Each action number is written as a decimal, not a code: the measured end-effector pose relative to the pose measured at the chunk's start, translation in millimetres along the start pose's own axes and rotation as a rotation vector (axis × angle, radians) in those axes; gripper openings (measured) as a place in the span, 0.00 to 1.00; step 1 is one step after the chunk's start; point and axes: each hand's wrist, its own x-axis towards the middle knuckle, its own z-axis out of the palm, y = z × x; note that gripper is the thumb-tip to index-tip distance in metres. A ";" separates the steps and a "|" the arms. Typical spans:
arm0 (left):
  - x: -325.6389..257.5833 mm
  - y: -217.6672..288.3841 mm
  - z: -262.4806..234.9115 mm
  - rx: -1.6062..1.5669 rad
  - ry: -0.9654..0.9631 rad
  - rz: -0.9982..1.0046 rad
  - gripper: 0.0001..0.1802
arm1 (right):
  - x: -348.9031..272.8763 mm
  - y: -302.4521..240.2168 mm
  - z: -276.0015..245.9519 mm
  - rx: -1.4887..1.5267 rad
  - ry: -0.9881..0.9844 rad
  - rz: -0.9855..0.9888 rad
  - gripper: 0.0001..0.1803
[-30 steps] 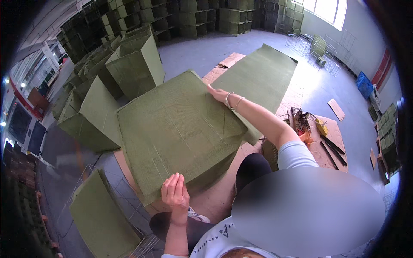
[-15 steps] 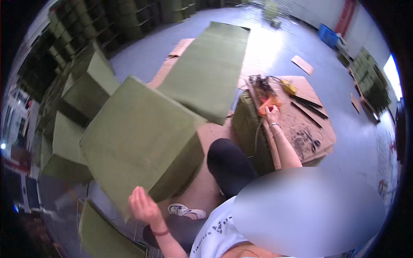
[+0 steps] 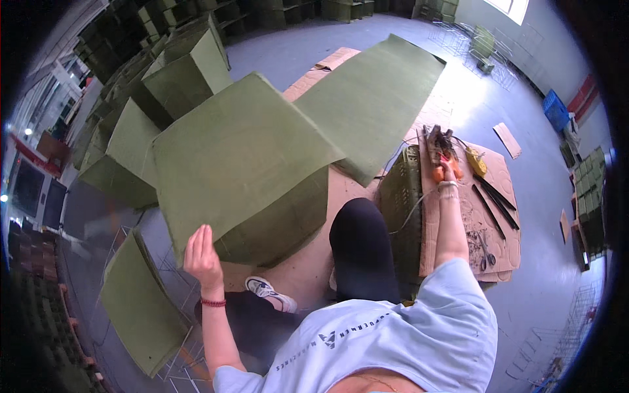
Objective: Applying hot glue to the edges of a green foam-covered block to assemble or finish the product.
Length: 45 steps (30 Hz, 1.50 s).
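My left hand (image 3: 204, 257) is at the near corner of a large green box-shaped piece (image 3: 242, 144), its fingers stretched out side by side over the panel edge. Whether they touch the panel is unclear, and the thumb is hidden. Far to the right, my right hand (image 3: 447, 173) is closed around an orange-handled tool (image 3: 438, 175) at the back of a cardboard-topped stand (image 3: 438, 243). Dark, messy material (image 3: 438, 141) lies just beyond that hand. Scissors (image 3: 487, 254) and thin black sticks (image 3: 490, 211) lie on the same cardboard.
A yellow electrical piece (image 3: 476, 160) with a cord lies beyond the sticks. Behind the box a long green sheet (image 3: 373, 105) covers floor cardboard. Green open boxes (image 3: 190, 72) stand at left; another green panel (image 3: 144, 308) leans near my left arm. A blue crate (image 3: 555, 111) is far right.
The whole view has shifted, so the scene sits farther right. My right hand now wraps the orange-handled tool more fully. My left hand stays by the box corner, its fingers straighter.
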 end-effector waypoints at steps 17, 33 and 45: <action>-7.4 -26.7 -72.6 -0.315 -0.220 -0.247 0.08 | -94.7 -4.6 314.0 -0.147 0.244 -0.484 0.18; -8.4 -51.3 -73.3 -0.603 -0.297 -0.452 0.06 | -131.8 228.2 556.6 -0.086 -0.537 0.304 0.16; -3.9 -54.4 -77.3 -0.590 -0.336 -0.416 0.07 | -121.8 266.8 581.7 -0.262 -0.556 0.209 0.08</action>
